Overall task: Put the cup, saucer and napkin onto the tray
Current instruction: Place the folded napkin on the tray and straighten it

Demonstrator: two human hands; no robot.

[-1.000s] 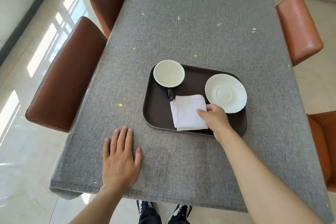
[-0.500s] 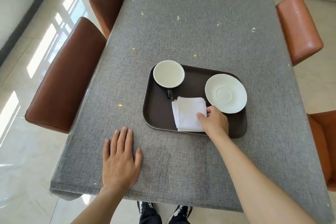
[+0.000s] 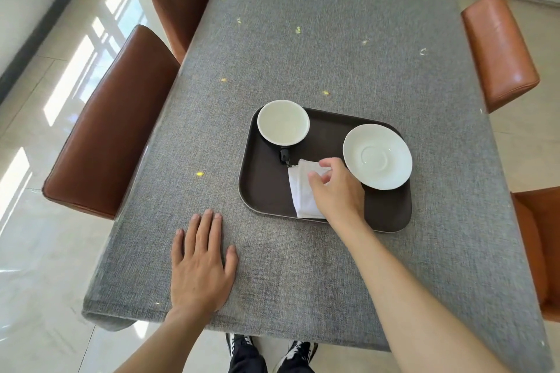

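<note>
Your right hand [image 3: 336, 191] hovers over the folded napkin [image 3: 303, 191] on the tray [image 3: 266, 188], fingers loosely spread and gripping nothing; lift straight away without snagging it, clear of the saucer [image 3: 377, 156] and cup [image 3: 283, 122]; your left hand [image 3: 200, 263] rests flat on the table [image 3: 333, 39].

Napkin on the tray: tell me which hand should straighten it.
Right. The right hand is directly over the napkin on the tray; the left hand lies flat on the tablecloth, off the tray.
</note>
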